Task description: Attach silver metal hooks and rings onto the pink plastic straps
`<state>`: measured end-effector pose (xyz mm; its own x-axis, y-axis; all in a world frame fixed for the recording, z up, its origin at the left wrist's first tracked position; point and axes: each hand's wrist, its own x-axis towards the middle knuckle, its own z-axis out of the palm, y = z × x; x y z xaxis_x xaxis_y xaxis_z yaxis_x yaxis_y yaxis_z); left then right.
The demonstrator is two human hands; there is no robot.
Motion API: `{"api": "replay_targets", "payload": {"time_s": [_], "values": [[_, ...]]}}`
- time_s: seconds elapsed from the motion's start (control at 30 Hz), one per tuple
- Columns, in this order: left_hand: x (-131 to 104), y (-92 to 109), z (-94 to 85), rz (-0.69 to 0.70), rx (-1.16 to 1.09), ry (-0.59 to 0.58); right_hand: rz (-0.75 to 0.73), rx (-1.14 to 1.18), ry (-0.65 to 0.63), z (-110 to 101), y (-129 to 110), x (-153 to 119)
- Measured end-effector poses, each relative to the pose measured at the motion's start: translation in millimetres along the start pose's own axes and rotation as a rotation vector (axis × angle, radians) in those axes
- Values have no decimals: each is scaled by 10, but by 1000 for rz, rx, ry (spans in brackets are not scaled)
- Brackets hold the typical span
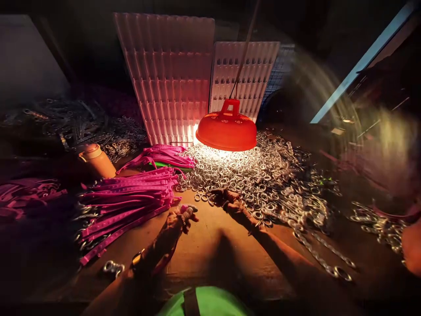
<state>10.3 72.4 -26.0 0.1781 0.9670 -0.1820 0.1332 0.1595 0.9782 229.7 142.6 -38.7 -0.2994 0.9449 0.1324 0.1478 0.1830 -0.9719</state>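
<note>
My left hand [183, 217] is closed around a pink strap [168, 260], which hangs below the wrist; a bit of pink shows at the fingertips. To its right, my right hand [234, 204] reaches to the near edge of a heap of metal rings [226, 173]. Its fingers are stretched out and apart, with the tips at the loose rings; whether they touch one is hard to make out. A bundle of pink straps [131, 193] with metal hardware at the ends lies left of my left hand.
A red lamp [226, 129] hangs low over the rings. Ribbed translucent panels [171, 79] stand behind. An orange bottle [97, 160] is at the left. Twisted metal pieces [324, 259] lie front right, a small metal piece [113, 267] front left. At right, a blurred person [384, 162].
</note>
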Motion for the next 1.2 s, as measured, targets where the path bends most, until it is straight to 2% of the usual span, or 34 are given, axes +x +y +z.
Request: {"api": "replay_targets", "payload": {"time_s": [0.07,0.17,0.33,0.53,0.73,0.9,1.07,1.2], "values": [[-57,-39,-7,-7,-109,-3,56,261,-52,233,-18,-189],[-95,-34,16,-12,-327,-34,115,569,-104,506,-9,-326],[-140,11,55,-64,-504,-125,210,806,-152,757,36,-321],[-115,-94,84,-51,-425,-210,344,792,-297,780,115,-341],[-108,-231,155,15,-332,-35,416,739,-246,872,203,-331],[-146,-184,148,23,-250,119,366,755,-124,921,60,-387],[-181,-140,163,-65,-76,180,351,553,-109,853,-105,-500],[-216,-150,211,-12,104,185,280,370,-111,828,-117,-534]]}}
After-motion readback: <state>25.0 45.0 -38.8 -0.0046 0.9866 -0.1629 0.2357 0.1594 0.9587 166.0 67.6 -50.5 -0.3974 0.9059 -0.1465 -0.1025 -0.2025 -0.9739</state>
